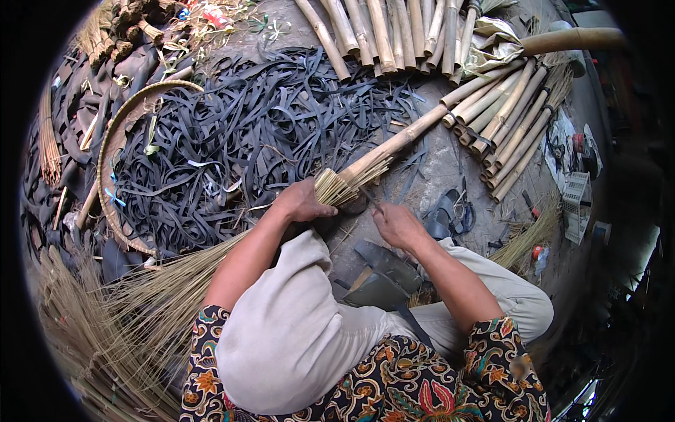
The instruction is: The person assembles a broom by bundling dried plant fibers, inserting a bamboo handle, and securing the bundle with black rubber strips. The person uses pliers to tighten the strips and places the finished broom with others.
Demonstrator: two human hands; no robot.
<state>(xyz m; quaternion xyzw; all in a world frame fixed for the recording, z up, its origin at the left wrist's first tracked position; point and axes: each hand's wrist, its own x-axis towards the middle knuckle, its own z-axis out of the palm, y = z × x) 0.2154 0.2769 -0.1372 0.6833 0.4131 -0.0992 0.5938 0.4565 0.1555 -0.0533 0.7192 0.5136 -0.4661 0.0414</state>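
My left hand (306, 202) is closed around the butt end of a bundle of thin broom sticks (332, 188). The long fine ends of the bundle (176, 278) fan out under my left forearm toward the lower left. Just right of the bundle, my right hand (398, 224) has its fingers closed on a narrow dark strip (369, 195) that reaches toward the sticks; its kind is hard to make out. A bamboo pole (397, 144) slants down from the upper right, its near end at the bundle. Some sticks lie against that end.
Dark rubber strips (246, 133) are heaped ahead, beside a round woven tray rim (105, 172). Bamboo handles (401, 35) lie at the back, with tied ones (503, 119) to the right. A dark angular piece (383, 274) sits between my legs, near sandals (450, 211). A white basket (576, 204) stands right.
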